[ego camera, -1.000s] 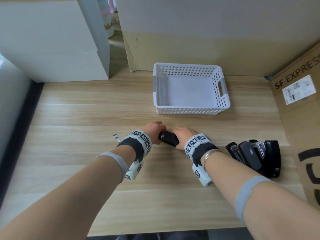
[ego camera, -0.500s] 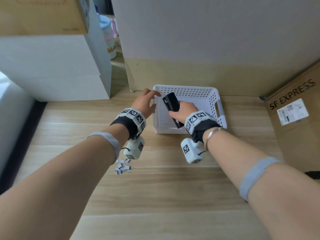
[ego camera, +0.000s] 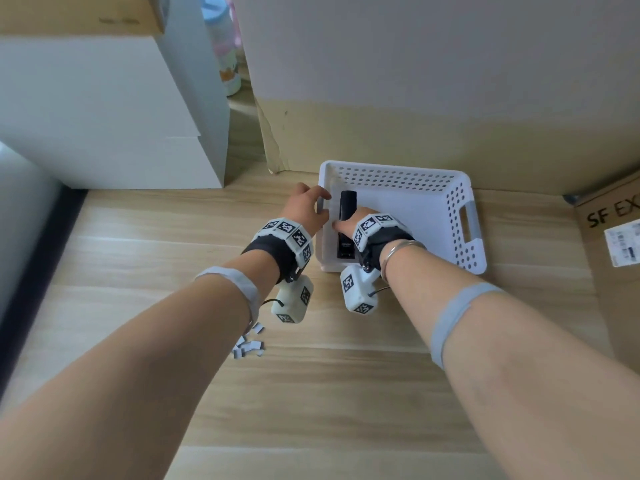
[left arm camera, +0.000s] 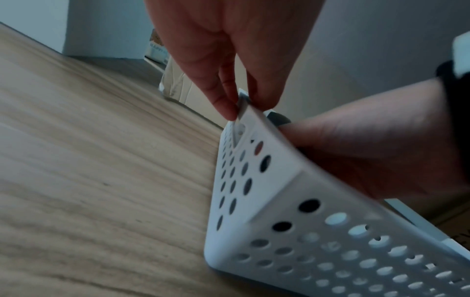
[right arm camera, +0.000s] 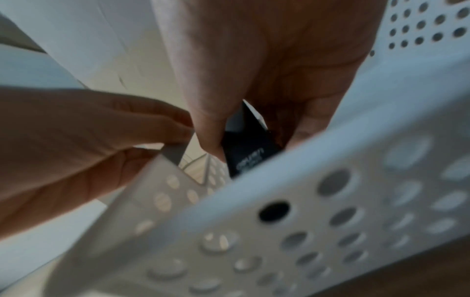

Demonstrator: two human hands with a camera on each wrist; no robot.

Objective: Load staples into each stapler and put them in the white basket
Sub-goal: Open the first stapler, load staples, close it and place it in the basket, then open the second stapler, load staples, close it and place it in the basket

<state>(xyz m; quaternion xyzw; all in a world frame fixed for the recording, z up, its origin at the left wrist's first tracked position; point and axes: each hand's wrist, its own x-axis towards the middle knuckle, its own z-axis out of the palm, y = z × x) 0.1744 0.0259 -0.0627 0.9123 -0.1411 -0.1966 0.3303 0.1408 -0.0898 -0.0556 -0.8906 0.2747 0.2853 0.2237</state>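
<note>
I am setting the black stapler [ego camera: 346, 223] into the white basket [ego camera: 464, 188], my right hand [ego camera: 360, 221] pinching it, my left hand [ego camera: 306, 209] pinching the rim; next, probably, I am letting go.

Both forearms extended toward 12 o'clock, wrists close together. Left hand [ego camera: 306, 209] at 11 o'clock of the right, fingers and thumb pinching a rim. Right hand [ego camera: 356, 221] palm down, fingers curled round a black body.

Wooden table [ego camera: 346, 393] bears a white basket [ego camera: 465, 188]; loose staples [ego camera: 247, 348]; cardboard boxes [ego camera: 415, 143].
</note>
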